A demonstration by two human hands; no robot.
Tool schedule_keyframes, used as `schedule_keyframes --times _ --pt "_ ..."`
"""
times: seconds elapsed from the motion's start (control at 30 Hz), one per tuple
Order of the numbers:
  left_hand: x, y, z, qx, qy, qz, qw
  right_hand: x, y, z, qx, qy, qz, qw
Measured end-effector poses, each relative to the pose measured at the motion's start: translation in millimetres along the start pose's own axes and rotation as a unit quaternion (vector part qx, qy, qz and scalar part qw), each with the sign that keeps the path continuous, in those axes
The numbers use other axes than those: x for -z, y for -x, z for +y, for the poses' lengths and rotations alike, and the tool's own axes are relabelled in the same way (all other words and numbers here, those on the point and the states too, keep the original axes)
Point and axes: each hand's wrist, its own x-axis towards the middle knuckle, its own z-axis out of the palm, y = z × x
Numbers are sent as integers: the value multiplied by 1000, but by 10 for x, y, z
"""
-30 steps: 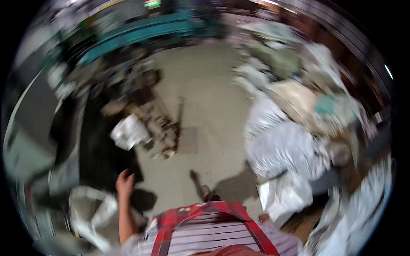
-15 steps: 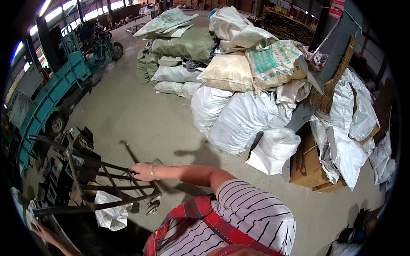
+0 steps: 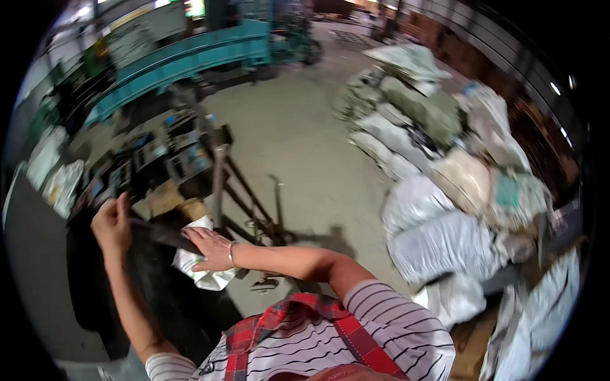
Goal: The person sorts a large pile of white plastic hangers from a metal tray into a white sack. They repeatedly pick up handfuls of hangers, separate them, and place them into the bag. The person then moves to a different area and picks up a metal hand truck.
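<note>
A dark metal hand truck stands tilted in front of me, its frame reaching away toward the floor. My left hand is closed in a fist at the left end of its dark crossbar, with motion blur over the contact. On the bar's other end rests my right hand, fingers stretched out flat and pointing left. A white plastic sack lies beneath the right hand, partly hidden by it. One wheel shows just beyond my right forearm.
Several dark box-like parts lie on the floor past the hand truck. A teal cargo tricycle stands behind them. Stuffed white and green sacks are piled at the right. A dark grey panel rises at the left.
My view has turned left. The left hand has come up from the lower left edge to the crossbar. The right hand has moved from the frame's far side to the near bar, its fingers straightened.
</note>
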Motion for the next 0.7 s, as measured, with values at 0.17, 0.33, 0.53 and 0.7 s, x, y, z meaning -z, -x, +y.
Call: schedule_keyframes --times 0.17,0.33,0.53,0.7 --pt "219 -180 -125 79 105 -56 990 -1107 -527 400 4 -111 131 985" --pt "892 341 -804 24 -75 82 993 -1477 -750 -98 66 -47 -105 991" --pt "878 213 -438 -8 -145 34 989 -1348 -865 172 105 -87 -142 980" --pt "853 410 -408 24 -157 78 984 -1175 -806 109 118 -75 -200 970"
